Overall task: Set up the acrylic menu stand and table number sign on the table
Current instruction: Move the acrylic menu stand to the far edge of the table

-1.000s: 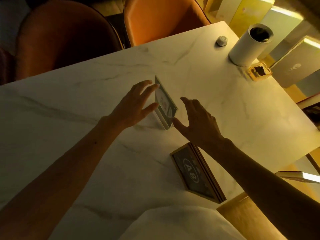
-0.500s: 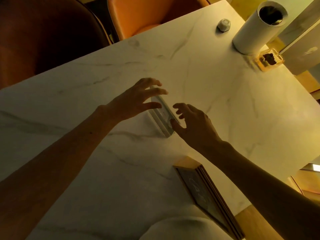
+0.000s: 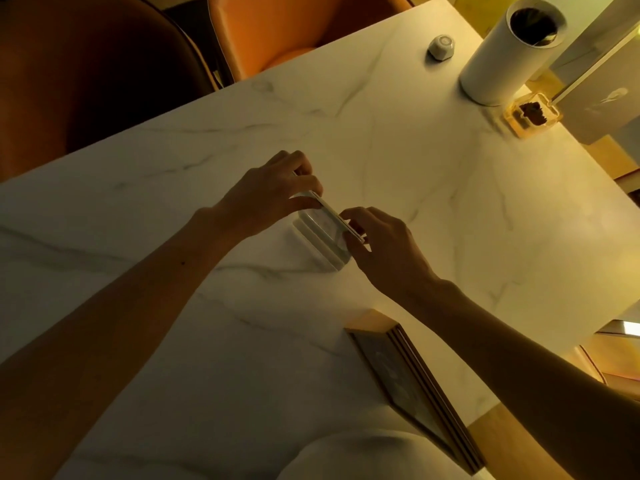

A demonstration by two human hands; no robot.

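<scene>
Hands are both on the acrylic menu stand point(image 3: 320, 230) right now, mid-surface, pretty much dead ahead of me. My left hand point(image 3: 273, 195) is pinched on the far end of the top edge, my right hand point(image 3: 377, 247) is pinched on the near end, so the stand's long axis runs diagonally from far-left to near-right between them. Base looks like it's touching the marble surface point(image 3: 433, 209), the panel roughly upright (hard to tell the exact tilt in this dim yellow light). Table number sign point(image 3: 412, 386) lies flat near my edge of the surface, below my right forearm, well apart from the stand. So my right hand is the nearer one for grabbing it next, I'd guess, once the stand sits square.
</scene>
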